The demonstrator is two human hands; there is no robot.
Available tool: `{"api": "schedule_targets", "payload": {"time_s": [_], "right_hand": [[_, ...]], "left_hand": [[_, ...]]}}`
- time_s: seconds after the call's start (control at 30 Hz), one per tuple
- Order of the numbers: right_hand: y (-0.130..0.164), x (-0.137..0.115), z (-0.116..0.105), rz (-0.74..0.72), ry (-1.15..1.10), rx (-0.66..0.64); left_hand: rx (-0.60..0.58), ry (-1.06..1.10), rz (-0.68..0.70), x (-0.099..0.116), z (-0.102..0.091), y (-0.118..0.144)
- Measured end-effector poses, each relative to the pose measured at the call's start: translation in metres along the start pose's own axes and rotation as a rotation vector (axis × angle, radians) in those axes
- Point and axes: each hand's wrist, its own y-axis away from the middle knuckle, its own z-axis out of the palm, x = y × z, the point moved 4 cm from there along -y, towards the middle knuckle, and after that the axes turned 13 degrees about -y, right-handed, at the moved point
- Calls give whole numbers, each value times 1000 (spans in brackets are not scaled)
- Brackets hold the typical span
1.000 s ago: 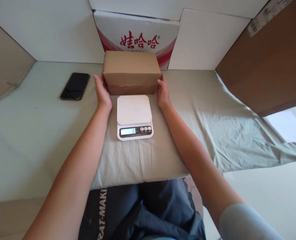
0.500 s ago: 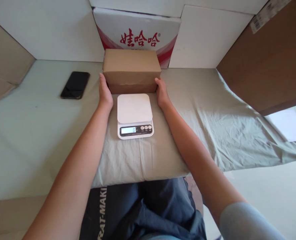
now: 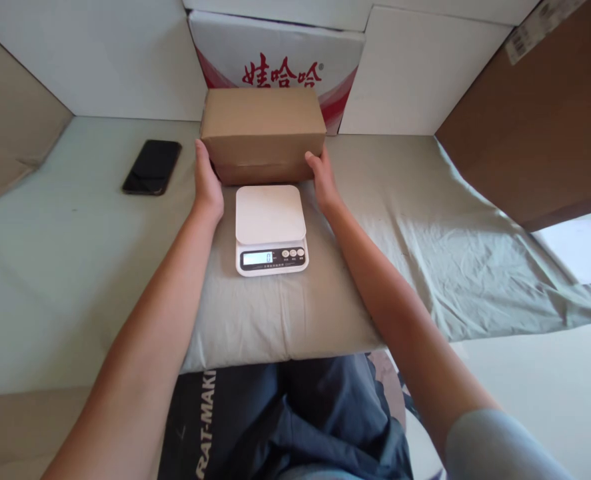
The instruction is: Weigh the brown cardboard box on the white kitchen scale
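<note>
Between my two hands is a brown cardboard box (image 3: 265,153), gripped at its left and right ends just behind the scale. My left hand (image 3: 208,180) presses on its left end, thumb up along the front corner. On the other end, my right hand (image 3: 324,179) has its thumb on the front face; the remaining fingers are mostly hidden behind the box. Right in front of the box sits a white digital kitchen scale (image 3: 270,217), its platform bare and its lit display (image 3: 258,258) reading 0.
A black smartphone (image 3: 152,167) lies left of my left hand. Behind the box stands a white carton with red lettering (image 3: 282,50) against white panels (image 3: 390,73). A large brown board (image 3: 535,127) rises at the right, and a pale green cloth (image 3: 370,167) covers the table.
The box has come up slightly and looks a little larger, covering more of the red lettering behind it. Both hands have moved with it; the scale still reads 0.
</note>
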Motion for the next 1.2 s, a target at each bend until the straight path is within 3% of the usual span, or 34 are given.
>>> {"api": "schedule_targets", "payload": {"time_s": [0.07,0.17,0.23,0.3,0.43,0.57,0.87,1.2], "right_hand": [[0,-18,4,-45,52,-19],[14,-51,8,-123,136,-64],[39,-71,9,-168,154,-107],[74,-84,8,-174,162,-129],[140,-83,3,-109,108,-158],[161,-74,-2,-83,85,-99],[164,-70,1,-55,101,-126],[167,-68,1,-2,110,-46]], "left_hand": [[-11,0,-77,31,0,7],[-88,21,-32,88,-5,33],[-107,47,44,117,-13,61],[-113,48,118,129,-20,94],[-34,41,213,117,-24,151],[55,50,243,101,-18,182],[35,-1,181,92,-23,194],[37,-84,124,100,-20,202]]}}
